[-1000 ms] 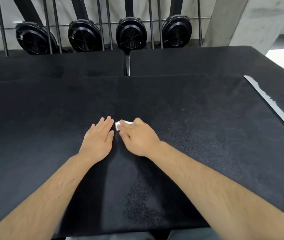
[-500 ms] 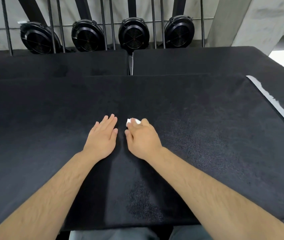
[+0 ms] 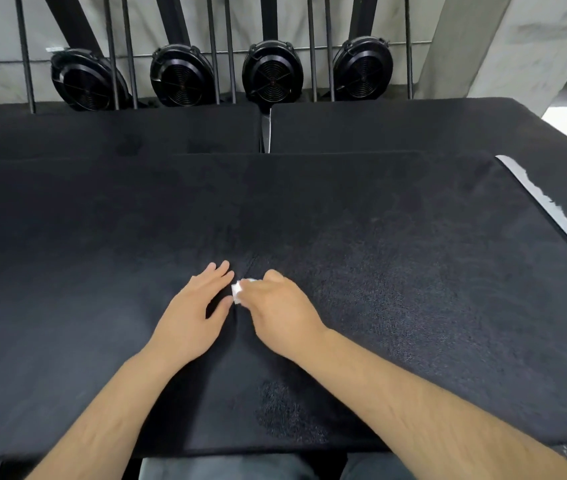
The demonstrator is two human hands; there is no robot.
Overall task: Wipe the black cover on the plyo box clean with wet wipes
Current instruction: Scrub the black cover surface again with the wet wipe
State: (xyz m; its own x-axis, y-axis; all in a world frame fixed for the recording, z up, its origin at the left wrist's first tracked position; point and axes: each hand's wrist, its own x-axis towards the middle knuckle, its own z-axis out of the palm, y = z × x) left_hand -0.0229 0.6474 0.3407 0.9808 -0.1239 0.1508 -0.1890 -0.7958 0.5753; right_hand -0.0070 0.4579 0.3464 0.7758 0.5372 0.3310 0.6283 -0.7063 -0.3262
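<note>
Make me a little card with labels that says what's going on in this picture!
surface: black cover, wide and fuzzy-looking
left hand: lies flat on the cover, fingers straight
right hand: holds a small white wet wipe down on the cover
hands: side by side near the middle
behind: four round black fans in a row

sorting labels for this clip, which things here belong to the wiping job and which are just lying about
Job: black cover, wet wipe in the right hand, left hand flat on the cover.
Lying about: four round black fan housings, upright metal bars, pale strip at right.
</note>
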